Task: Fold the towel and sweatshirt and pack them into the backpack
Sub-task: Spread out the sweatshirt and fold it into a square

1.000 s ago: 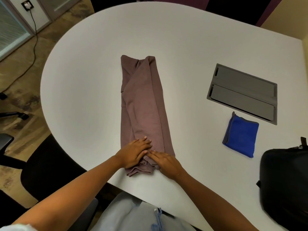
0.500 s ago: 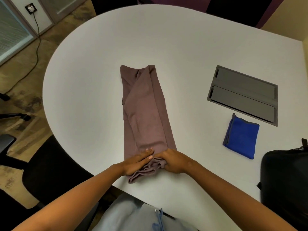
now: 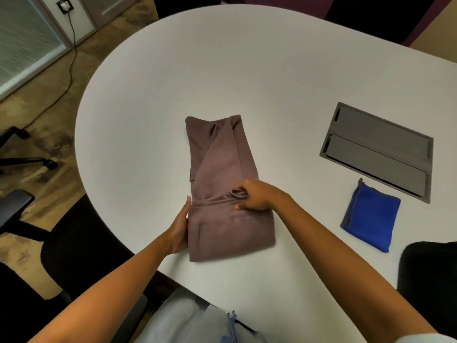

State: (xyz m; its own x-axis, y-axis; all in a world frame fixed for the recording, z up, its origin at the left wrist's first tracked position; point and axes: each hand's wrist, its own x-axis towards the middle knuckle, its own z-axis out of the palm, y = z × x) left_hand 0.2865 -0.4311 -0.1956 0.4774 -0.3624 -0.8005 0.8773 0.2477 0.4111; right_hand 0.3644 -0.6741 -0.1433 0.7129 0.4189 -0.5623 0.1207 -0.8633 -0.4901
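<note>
Even, dim indoor light, soft shadows; wide-angle bending at edges, slight blur

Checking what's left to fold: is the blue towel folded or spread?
Folded: the towel lies as a compact rectangle with layered edges along its left side.

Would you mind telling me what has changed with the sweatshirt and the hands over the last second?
The sweatshirt's near end has been folded up and away from the person. The right hand now grips the folded hem; the left hand has shifted to rest flat against the left edge. The blue towel, backpack and grey panel stayed put.
</note>
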